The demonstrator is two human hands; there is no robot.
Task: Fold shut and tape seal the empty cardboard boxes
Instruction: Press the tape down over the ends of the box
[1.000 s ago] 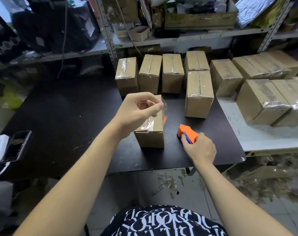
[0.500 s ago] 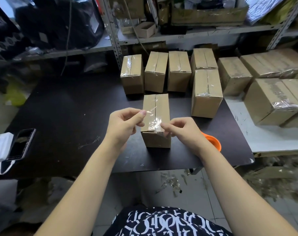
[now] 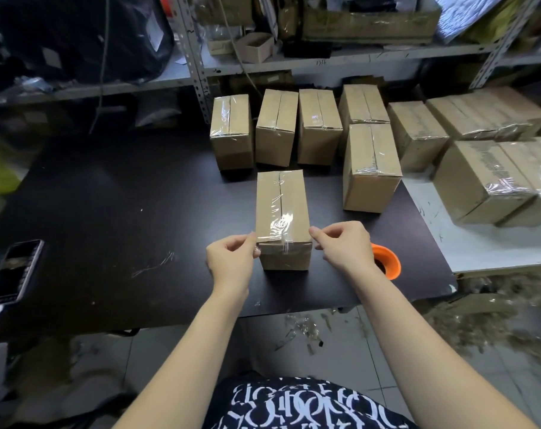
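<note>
At the table (image 3: 139,212) edge, your left hand (image 3: 230,258) pinches clear tape (image 3: 280,224) on the box (image 3: 291,260) corner; your right hand (image 3: 345,246) curls beside the other corner, grip unclear. Shirt print (image 3: 294,407) illegible.

A packing and storage room: behind the dark bench (image 3: 108,196) stands slotted metal shelving (image 3: 195,63) crammed with cartons (image 3: 368,23) and bags (image 3: 77,35). Taped cardboard boxes (image 3: 294,128) line the bench's far edge, and tape scraps (image 3: 303,328) litter the tiled floor (image 3: 170,351) below the bench.
</note>
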